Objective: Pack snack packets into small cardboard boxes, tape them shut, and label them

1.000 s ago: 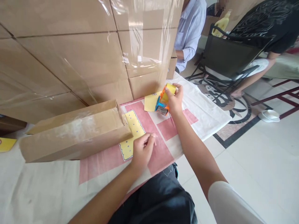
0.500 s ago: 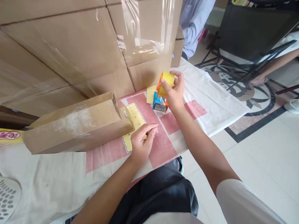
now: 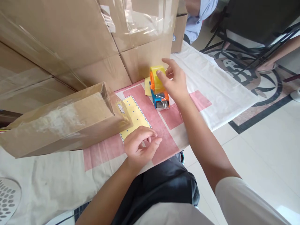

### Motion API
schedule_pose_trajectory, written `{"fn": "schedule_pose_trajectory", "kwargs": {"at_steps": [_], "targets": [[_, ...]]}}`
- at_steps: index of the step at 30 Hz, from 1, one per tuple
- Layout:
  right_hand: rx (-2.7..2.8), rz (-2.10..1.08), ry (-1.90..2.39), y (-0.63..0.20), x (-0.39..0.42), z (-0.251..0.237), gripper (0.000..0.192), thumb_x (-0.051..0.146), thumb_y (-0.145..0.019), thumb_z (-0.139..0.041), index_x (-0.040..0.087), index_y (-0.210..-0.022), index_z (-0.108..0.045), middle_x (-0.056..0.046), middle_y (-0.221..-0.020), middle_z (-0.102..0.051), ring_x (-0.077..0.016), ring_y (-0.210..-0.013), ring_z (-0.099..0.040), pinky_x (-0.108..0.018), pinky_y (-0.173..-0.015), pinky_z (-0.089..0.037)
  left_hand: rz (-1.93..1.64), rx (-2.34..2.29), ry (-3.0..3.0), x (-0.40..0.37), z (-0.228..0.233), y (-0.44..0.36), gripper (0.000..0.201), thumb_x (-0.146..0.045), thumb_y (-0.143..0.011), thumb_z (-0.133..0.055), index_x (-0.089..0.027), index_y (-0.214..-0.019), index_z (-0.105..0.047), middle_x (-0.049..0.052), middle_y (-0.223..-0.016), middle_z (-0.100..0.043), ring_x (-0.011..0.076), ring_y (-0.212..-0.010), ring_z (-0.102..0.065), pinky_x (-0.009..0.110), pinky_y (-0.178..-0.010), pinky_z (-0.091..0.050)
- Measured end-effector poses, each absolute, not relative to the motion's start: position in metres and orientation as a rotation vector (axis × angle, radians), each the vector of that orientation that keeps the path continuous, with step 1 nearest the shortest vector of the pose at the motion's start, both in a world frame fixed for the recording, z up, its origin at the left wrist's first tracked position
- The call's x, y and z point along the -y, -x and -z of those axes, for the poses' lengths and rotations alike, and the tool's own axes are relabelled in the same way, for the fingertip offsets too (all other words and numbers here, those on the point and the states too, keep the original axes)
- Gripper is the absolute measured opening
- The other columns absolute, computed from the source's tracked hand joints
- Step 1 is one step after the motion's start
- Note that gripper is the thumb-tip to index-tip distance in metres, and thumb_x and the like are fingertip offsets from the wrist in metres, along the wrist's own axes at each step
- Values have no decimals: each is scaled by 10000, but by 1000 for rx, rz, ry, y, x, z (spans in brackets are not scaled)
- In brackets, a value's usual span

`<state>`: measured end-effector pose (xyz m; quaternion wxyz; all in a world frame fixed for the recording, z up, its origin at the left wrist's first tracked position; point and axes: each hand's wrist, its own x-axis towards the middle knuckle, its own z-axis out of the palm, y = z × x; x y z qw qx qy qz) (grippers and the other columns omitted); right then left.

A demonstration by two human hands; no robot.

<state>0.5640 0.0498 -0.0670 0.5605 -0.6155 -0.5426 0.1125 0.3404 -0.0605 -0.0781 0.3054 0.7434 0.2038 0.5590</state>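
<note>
Item: tape dispenser [image 3: 158, 88], orange and blue body carrying a roll of yellow tape. Location: standing on the cloth-covered worktop [image 3: 58, 178] at about 12 o'clock from the person, just in front of the stacked cartons [image 3: 70, 37], partly on a yellow sheet.

Orientation: long axis runs from the roll at the far end to the metal cutter at the near end; the cutter end points toward 5 o'clock, back at the person.

Right hand [image 3: 174, 82]: fingers spread, thumb tip touching the roll, grip not closed around the dispenser.

Left hand [image 3: 140, 147]: loosely curled at 11 o'clock, fingertips drawn together; whether it pinches anything cannot be told. It rests beside a yellow card [image 3: 133, 117] and the taped end of a long carton [image 3: 61, 120].

Progress, as judged: the long carton's end flap looks taped over; the dispenser sits on the worktop, not lifted.
</note>
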Motion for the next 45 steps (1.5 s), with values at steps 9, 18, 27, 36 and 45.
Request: {"fn": "schedule_pose_trajectory", "kwargs": {"at_steps": [9, 18, 27, 36, 45], "targets": [[1291, -352, 1391, -558, -54, 75, 434, 543, -914, -620, 249, -1230, -575, 7, -962, -567, -259, -1118, -623, -452, -922, -513, -1427, -556, -1733, 67, 80, -340, 393, -134, -971, -506, -196, -655, -281, -55, -505, -451, 61, -433, -462, 190, -427, -337], [1320, -327, 1490, -556, -47, 64, 382, 374, -867, -683, 267, -1211, -557, -2, -968, -627, -209, -937, -637, -407, -876, -535, -1234, -569, -1416, 61, 72, -334, 509, -321, -1045, -432, -191, -558, -361, -36, -416, -419, 64, -355, -330, 249, -407, -260], [1329, -349, 1509, -556, -47, 61, 384, 400, -852, -725, 311, -1169, -528, -13, -1013, -621, -234, -1025, -607, -366, -829, -520, -930, -459, -1052, 50, 56, -338, 469, -267, -946, -573, -177, -603, -265, -46, -576, -282, 52, -459, -292, 192, -413, -272], [1314, -376, 1502, -557, -49, 59, 336, 365, -811, -700, 337, -1101, -532, -16, -1105, -644, -222, -937, -571, -371, -807, -508, -994, -248, -1470, 48, 60, -329, 467, -346, -966, -560, -192, -619, -287, 32, -759, -441, 155, -704, -476, 350, -651, -552], [1350, -334, 1499, -555, -48, 58, 385, 313, -842, -651, 203, -1193, -542, -58, -1169, -626, -183, -901, -551, -342, -832, -505, -899, -288, -1376, 47, 52, -328, 419, -356, -933, -560, -204, -679, -263, 29, -841, -354, 159, -718, -416, 363, -685, -520]]}}
